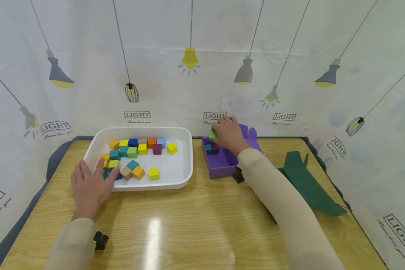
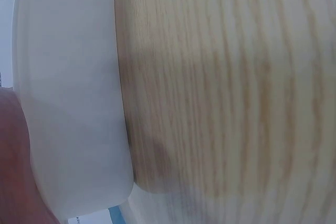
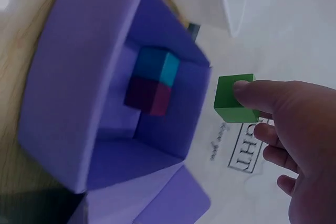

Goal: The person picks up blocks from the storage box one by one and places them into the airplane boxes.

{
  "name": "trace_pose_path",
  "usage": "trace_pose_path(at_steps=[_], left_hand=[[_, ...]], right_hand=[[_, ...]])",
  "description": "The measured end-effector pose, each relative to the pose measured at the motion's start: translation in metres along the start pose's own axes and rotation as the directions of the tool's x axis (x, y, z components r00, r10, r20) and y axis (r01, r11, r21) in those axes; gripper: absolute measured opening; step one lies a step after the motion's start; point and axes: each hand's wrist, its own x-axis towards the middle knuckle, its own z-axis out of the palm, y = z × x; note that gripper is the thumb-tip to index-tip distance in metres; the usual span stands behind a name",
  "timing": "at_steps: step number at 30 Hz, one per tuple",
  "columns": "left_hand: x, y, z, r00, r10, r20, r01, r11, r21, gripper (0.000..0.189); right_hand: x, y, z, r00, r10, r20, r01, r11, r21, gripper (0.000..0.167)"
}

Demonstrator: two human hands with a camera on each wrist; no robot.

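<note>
My right hand (image 1: 228,135) pinches a light green cube (image 3: 236,98) between thumb and fingers, above the back left of an open purple box (image 1: 221,171). Inside that box a teal cube (image 3: 155,65) and a dark maroon cube (image 3: 148,96) sit side by side in a corner. At the front left corner of a white tray (image 1: 175,162), my left hand (image 1: 92,185) rests over the rim with its fingers spread. The tray holds several coloured cubes, among them a yellow cube (image 1: 153,173) and an orange cube (image 1: 138,172); the left fingers partly hide a few.
A dark green open box (image 1: 307,185) lies on the right of the wooden table (image 1: 189,217), partly hidden by my right sleeve (image 1: 283,198). Behind the table hangs a pale curtain (image 1: 168,101) printed with lamps; the purple box's lid stands raised at its right.
</note>
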Motion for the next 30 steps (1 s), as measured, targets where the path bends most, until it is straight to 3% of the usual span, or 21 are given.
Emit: trace_pose_path(at_steps=[8, 16, 22, 30], left_hand=[[0.000, 0.001, 0.000, 1.000, -0.003, 0.009, 0.003, 1.000, -0.006, 0.089], [0.001, -0.003, 0.000, 1.000, -0.001, -0.004, 0.001, 1.000, 0.003, 0.088], [0.002, -0.003, 0.001, 1.000, -0.001, -0.011, 0.001, 1.000, 0.004, 0.088], [0.002, -0.001, 0.000, 1.000, 0.007, -0.017, -0.007, 1.000, 0.004, 0.086]], right_hand=[[-0.003, 0.018, 0.019, 0.998, 0.030, 0.056, -0.028, 0.999, -0.038, 0.036], [-0.002, 0.018, 0.029, 0.993, 0.017, 0.116, -0.007, 0.996, -0.089, 0.031], [-0.001, 0.015, 0.041, 0.997, 0.007, 0.076, 0.001, 0.994, -0.110, 0.016], [0.001, 0.014, 0.054, 0.999, 0.010, 0.053, 0.000, 0.983, -0.183, 0.018]])
